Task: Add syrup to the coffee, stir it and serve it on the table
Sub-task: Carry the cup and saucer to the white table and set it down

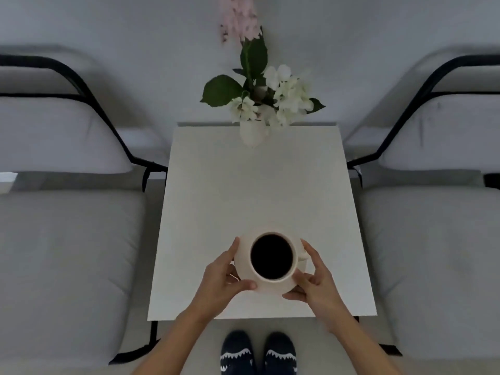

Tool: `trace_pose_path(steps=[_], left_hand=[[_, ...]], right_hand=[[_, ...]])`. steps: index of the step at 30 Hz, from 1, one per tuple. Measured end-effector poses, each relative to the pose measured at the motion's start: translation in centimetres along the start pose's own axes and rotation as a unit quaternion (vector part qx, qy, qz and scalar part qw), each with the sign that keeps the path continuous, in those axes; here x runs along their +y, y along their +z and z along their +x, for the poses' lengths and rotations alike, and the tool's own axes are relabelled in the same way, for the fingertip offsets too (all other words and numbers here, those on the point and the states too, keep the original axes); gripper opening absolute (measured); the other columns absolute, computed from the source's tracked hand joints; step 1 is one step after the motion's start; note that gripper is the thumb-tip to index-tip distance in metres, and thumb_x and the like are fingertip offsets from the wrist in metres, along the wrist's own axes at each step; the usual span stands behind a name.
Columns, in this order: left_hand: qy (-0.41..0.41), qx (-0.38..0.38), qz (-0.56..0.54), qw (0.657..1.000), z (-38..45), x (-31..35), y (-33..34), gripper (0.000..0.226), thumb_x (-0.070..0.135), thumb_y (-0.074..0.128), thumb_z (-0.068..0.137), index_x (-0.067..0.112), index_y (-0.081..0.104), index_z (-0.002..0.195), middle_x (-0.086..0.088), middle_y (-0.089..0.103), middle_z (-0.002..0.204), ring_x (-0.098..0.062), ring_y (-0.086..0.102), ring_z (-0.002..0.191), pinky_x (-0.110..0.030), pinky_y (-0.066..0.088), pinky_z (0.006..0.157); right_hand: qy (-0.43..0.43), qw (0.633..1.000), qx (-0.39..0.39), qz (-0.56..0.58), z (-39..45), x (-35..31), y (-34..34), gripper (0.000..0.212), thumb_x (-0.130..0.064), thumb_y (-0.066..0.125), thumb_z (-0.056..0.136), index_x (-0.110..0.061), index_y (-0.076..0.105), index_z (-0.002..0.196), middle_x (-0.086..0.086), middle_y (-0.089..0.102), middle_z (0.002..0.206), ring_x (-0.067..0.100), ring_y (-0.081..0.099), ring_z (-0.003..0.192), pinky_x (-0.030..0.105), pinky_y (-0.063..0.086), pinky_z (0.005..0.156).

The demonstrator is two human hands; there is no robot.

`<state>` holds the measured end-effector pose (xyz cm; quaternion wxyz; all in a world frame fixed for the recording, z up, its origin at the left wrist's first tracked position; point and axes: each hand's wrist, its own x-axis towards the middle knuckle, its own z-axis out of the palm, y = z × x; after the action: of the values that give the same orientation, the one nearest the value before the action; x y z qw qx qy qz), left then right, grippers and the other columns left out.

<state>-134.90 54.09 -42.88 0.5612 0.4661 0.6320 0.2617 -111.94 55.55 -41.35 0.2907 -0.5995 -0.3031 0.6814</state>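
A cream cup (296,246) full of black coffee (271,256) stands on a matching saucer (243,247), its handle pointing right. Both are over the near part of the white table (257,190). My left hand (224,277) grips the saucer's left rim, thumb on the near edge. On the right rim, my right hand (315,280) does the same. Whether the saucer rests on the table or hovers just above it, I cannot tell. No syrup or spoon is in view.
A white vase of white flowers and green leaves (254,131) stands at the table's far edge. Grey cushioned chairs with black frames flank the table, one on the left (67,226) and one on the right (433,226). My dark slippers (258,353) show below the near edge.
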Motion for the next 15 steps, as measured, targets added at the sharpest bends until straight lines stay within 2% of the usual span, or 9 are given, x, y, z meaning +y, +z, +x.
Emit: trace_pose_path(steps=[2, 5, 8, 11, 15], left_hand=[[-0.003, -0.007, 0.015, 1.000, 1.5, -1.9, 0.4, 0.106, 0.015, 0.090, 0.072, 0.029, 0.025, 0.155, 0.007, 0.060, 0.130, -0.025, 0.068, 0.092, -0.036, 0.060, 0.084], [-0.004, -0.015, 0.035, 0.999, 3.1, -4.0, 0.8, 0.105, 0.019, 0.089, 0.073, 0.027, 0.025, 0.157, 0.006, 0.062, 0.127, -0.018, 0.066, 0.091, -0.028, 0.059, 0.083], [0.009, -0.028, 0.059, 0.998, 4.1, -5.7, 1.0, 0.105, 0.022, 0.087, 0.076, 0.026, 0.022, 0.158, 0.006, 0.062, 0.122, -0.010, 0.064, 0.090, -0.020, 0.057, 0.080], [0.005, -0.031, 0.080, 0.996, 4.8, -6.9, 1.1, 0.105, 0.020, 0.086, 0.078, 0.024, 0.019, 0.159, 0.003, 0.059, 0.121, -0.012, 0.061, 0.091, -0.014, 0.053, 0.078], [0.002, -0.035, 0.113, 0.993, 5.6, -7.5, 1.0, 0.105, 0.021, 0.084, 0.079, 0.024, 0.017, 0.160, -0.001, 0.056, 0.117, -0.010, 0.057, 0.090, -0.009, 0.048, 0.077]], right_hand=[[0.001, 1.000, 0.003, -0.007, 1.6, 1.5, -0.2, 0.065, -0.004, 0.058, 0.096, -0.034, 0.034, 0.148, 0.018, 0.074, 0.097, 0.025, 0.074, 0.082, 0.040, 0.063, 0.067], [0.004, 1.000, 0.002, -0.018, 3.3, 3.1, -0.4, 0.065, -0.008, 0.060, 0.096, -0.034, 0.033, 0.149, 0.025, 0.071, 0.103, 0.028, 0.071, 0.085, 0.040, 0.062, 0.069], [0.004, 1.000, 0.004, -0.029, 4.6, 4.4, -0.4, 0.065, -0.009, 0.062, 0.095, -0.033, 0.034, 0.149, 0.021, 0.071, 0.097, 0.024, 0.071, 0.083, 0.037, 0.062, 0.067], [0.005, 0.999, 0.016, -0.051, 5.6, 5.4, -0.3, 0.066, -0.006, 0.061, 0.096, -0.034, 0.034, 0.149, 0.012, 0.071, 0.081, 0.017, 0.071, 0.078, 0.035, 0.062, 0.067], [0.007, 0.994, 0.031, -0.107, 6.6, 6.3, -0.4, 0.067, -0.011, 0.063, 0.096, -0.036, 0.033, 0.150, 0.009, 0.074, 0.074, 0.022, 0.075, 0.071, 0.044, 0.063, 0.074]])
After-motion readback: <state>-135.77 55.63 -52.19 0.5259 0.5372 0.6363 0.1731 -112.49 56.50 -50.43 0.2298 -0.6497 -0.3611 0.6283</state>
